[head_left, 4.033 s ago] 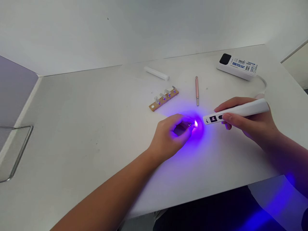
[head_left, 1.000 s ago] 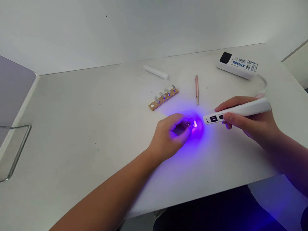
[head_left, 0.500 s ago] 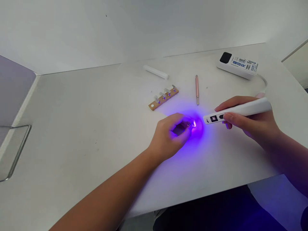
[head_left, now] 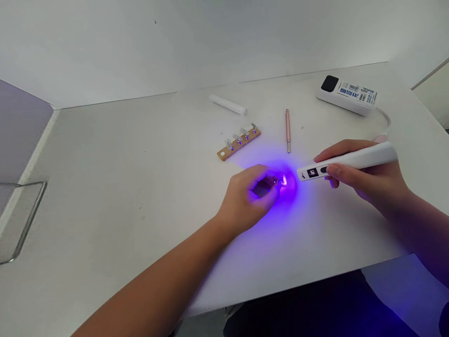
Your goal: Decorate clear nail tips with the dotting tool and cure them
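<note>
One glowing piece [head_left: 284,180] (long axis unclear) is pinched by the left hand [head_left: 242,201], protruding towards the white lamp [head_left: 361,158] gripped in the right hand's [head_left: 380,185] curled fingers.

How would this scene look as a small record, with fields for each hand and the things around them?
left hand: pinches a small glossy piece in violet light
right hand: holds a white handheld lamp, thumb by its dark button
lamp tip: points toward the piece, not touching it
lamp display: lit, digits unclear
wooden strip: carries four clear nail-shaped tips
pink pen-like tool: lies beyond the hands
white rod: behind the strip
white device: labelled, cable attached
</note>
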`<action>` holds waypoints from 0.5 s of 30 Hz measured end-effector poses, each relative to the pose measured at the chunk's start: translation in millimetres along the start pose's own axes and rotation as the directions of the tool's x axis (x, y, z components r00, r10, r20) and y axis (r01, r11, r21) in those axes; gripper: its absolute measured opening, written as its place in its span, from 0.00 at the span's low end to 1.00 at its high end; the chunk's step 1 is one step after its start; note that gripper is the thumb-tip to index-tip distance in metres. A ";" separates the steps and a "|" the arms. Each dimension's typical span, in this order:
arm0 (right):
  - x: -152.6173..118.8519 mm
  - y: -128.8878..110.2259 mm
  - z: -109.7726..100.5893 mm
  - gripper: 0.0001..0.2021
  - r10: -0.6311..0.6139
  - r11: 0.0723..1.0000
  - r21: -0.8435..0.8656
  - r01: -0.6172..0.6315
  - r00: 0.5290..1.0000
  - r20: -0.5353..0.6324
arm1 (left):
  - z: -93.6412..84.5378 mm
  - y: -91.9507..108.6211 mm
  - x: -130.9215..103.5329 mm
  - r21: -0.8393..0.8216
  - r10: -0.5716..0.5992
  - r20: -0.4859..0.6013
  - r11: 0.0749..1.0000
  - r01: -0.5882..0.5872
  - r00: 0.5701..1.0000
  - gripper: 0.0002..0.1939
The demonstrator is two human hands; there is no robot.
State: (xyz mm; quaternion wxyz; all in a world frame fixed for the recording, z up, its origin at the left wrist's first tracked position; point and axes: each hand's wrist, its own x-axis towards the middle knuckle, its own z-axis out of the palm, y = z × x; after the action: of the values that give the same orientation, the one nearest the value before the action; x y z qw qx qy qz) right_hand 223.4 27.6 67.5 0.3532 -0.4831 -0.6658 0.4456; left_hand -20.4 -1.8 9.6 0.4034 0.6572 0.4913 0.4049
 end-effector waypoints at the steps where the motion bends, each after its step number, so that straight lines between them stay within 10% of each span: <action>1: 0.1 -0.2 0.0 0.06 0.006 1.000 0.001 -0.006 1.000 0.003 | 0.0 -0.1 -0.1 0.000 -0.004 -0.001 1.000 0.004 1.000 0.06; 15: 0.1 -0.2 1.0 0.06 0.031 0.999 0.022 -0.031 0.999 -0.006 | -0.4 1.4 0.7 -0.005 -0.002 0.001 1.000 0.002 1.000 0.05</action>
State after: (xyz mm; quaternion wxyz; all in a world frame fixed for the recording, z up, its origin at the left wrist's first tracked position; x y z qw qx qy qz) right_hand 222.4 27.4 67.4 0.3537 -0.4908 -0.6521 0.4568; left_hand -20.2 -1.3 11.1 0.4057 0.6559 0.4906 0.4056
